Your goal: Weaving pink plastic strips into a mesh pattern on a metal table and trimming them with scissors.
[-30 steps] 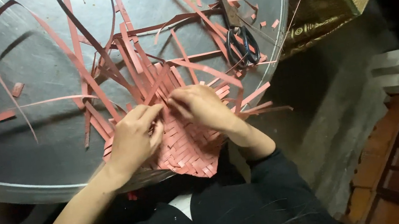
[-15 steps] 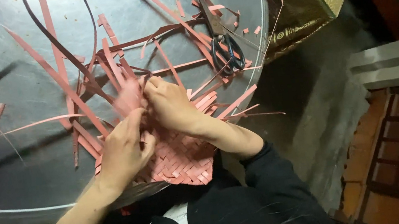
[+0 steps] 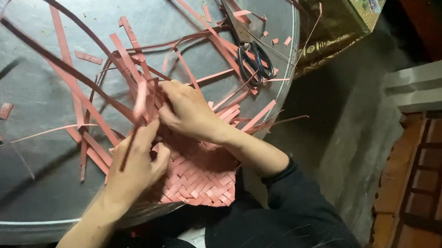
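Looking down, I am seeing my left hand (image 3: 137,164) pinching one pink strip (image 3: 136,118) between thumb and fingertips and lifting it clear, so it is standing apart from its neighbours. My right hand (image 3: 187,111) is curling its fingers around the loose strip ends beside it, pressing them down so the weave is not slipping. The mat (image 3: 200,179), half woven, is lying under both hands at the near rim of the round metal tray (image 3: 12,72), overhanging my lap. Scissors (image 3: 252,59) are resting near, among scattered offcuts, within reach of my right hand.
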